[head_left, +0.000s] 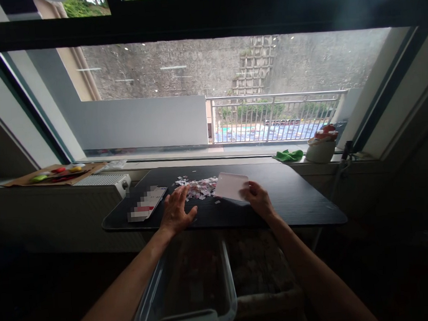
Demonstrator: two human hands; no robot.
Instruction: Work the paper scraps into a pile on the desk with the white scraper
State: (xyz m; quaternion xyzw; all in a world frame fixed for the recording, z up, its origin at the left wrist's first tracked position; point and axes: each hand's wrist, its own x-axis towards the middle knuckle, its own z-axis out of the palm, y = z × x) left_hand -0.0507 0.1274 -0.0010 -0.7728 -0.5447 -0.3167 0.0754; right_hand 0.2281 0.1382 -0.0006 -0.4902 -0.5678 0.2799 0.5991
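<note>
Surface: dark table (pixel 293 199) w/ rounded corners, set under a wide window (pixel 209 87); top mostly bare on the right half.
Scraps: heap of small paper scraps (pixel 200 187), white w/ bits of red, lay mid-table toward the far edge, between the two hands.
Left hand: left hand (pixel 175 213) lay flat on the table, palm down, fingers loose & spread, gripping nothing; fingertips just at the near-left edge of the scraps.
Right hand: right hand (pixel 258 200) pinched a white card (pixel 231 185) by its near-right corner, thumb on top; card tilted, its far edge touching or just over the right side of the heap, can't tell which.
Booklet: flat printed sheet or booklet (pixel 147 203) (face blurred out) lay on the table's left part, just left of the left hand.
Bin: clear plastic bin (pixel 194 299) sat below the table's near edge, betw. the forearms; contents too dark to make out.
Sill left: cardboard piece (pixel 28 179) w/ red, yellow & green items on it; white radiator top (pixel 103 180) beside it.
Sill right: green cloth (pixel 289 155) & a white pot (pixel 321 149) w/ sth red on top, near the window's right corner.
Outside: metal railing (pixel 273 117), grey panel, stone wall behind.
Room: dim; light came only through the window.
</note>
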